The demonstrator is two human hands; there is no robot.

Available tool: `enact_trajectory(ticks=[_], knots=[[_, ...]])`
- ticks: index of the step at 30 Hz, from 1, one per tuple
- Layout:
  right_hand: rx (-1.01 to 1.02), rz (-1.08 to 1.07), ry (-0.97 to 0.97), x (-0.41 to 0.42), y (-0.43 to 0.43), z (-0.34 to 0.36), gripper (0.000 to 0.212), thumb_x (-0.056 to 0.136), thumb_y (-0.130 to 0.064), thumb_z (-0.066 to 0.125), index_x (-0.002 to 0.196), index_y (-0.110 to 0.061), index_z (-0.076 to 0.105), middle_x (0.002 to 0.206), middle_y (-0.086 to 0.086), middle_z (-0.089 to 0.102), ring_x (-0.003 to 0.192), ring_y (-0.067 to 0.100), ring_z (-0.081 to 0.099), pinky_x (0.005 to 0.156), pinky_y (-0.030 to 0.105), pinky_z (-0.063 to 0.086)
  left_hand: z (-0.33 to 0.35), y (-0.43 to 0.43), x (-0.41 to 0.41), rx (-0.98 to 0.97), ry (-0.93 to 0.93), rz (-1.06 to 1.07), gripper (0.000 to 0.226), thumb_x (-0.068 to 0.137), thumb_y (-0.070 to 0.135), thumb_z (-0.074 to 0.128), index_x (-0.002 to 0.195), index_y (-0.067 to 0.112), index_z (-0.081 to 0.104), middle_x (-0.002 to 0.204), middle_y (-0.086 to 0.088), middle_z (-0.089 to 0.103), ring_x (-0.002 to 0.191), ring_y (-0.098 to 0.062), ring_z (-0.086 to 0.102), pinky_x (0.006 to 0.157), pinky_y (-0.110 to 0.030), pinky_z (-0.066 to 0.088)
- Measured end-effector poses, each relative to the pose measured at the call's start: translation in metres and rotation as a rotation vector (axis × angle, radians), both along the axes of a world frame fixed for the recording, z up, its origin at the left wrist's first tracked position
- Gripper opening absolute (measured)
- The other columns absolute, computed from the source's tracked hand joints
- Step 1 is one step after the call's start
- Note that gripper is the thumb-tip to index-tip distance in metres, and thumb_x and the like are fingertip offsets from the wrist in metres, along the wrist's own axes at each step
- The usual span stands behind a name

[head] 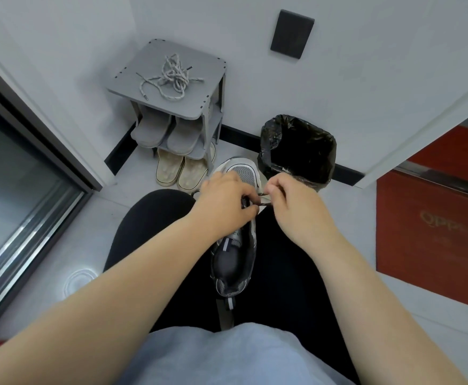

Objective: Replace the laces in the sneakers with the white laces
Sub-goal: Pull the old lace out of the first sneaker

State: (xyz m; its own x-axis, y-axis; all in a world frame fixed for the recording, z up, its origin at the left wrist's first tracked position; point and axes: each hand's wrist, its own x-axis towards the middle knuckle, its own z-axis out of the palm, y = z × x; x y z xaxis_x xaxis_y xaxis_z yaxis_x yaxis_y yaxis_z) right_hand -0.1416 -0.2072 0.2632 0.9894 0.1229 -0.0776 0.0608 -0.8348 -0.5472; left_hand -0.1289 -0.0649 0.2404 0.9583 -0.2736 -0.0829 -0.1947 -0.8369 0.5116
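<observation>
A gray and white sneaker (237, 245) lies on the person's lap, toe pointing away. The left hand (224, 201) sits on top of the shoe, its fingers (248, 197) curled tight around a dark lace (263, 203). The right hand (291, 201) is just beside it, with its fingers (272, 187) pinched shut on the same lace. The white laces (170, 76) lie in a tangle on a gray shelf (213, 68), well apart from the hands.
</observation>
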Motion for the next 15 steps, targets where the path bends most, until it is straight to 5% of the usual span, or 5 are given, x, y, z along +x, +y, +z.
enact_trajectory(ticks=[5, 9, 11, 15], knots=[[-0.279, 0.107, 0.044, -0.003, 0.001, -0.004, 0.022, 0.091, -0.037, 0.051, 0.103, -0.024, 0.065, 0.093, 0.001, 0.056, 0.096, 0.024, 0.046, 0.085, 0.036, 0.041, 0.001, -0.003, 0.002, 0.048, -0.105, -0.108, 0.012, 0.089, 0.028, 0.052, 0.095, 0.028, 0.063, 0.107, 0.013, 0.051, 0.111, -0.014, 0.034, 0.082, -0.025, 0.014], [-0.062, 0.017, 0.056, 0.000, -0.004, 0.000, 0.012, 0.082, -0.035, 0.068, 0.077, -0.024, 0.070, 0.058, -0.011, 0.048, 0.062, 0.005, 0.046, 0.058, 0.013, 0.032, -0.007, -0.002, -0.002, 0.084, -0.169, -0.169, 0.015, 0.094, 0.020, 0.041, 0.101, 0.026, 0.054, 0.107, 0.012, 0.051, 0.111, -0.014, 0.036, 0.089, -0.025, 0.015], [0.102, -0.065, 0.100, 0.001, -0.007, 0.006, 0.015, 0.078, -0.032, 0.073, 0.066, -0.024, 0.067, 0.052, -0.010, 0.045, 0.050, 0.004, 0.042, 0.049, 0.013, 0.031, -0.008, -0.004, -0.004, 0.067, -0.176, -0.150, 0.015, 0.097, 0.020, 0.036, 0.103, 0.025, 0.049, 0.101, 0.011, 0.054, 0.107, -0.016, 0.038, 0.091, -0.028, 0.016], [0.164, -0.064, 0.085, 0.002, -0.013, 0.022, 0.012, 0.077, -0.029, 0.074, 0.067, -0.025, 0.068, 0.076, -0.006, 0.054, 0.068, 0.007, 0.050, 0.064, 0.021, 0.040, 0.003, -0.005, 0.000, -0.124, -0.089, -0.104, 0.014, 0.097, 0.025, 0.039, 0.104, 0.025, 0.051, 0.086, 0.013, 0.055, 0.100, -0.013, 0.042, 0.094, -0.028, 0.021]])
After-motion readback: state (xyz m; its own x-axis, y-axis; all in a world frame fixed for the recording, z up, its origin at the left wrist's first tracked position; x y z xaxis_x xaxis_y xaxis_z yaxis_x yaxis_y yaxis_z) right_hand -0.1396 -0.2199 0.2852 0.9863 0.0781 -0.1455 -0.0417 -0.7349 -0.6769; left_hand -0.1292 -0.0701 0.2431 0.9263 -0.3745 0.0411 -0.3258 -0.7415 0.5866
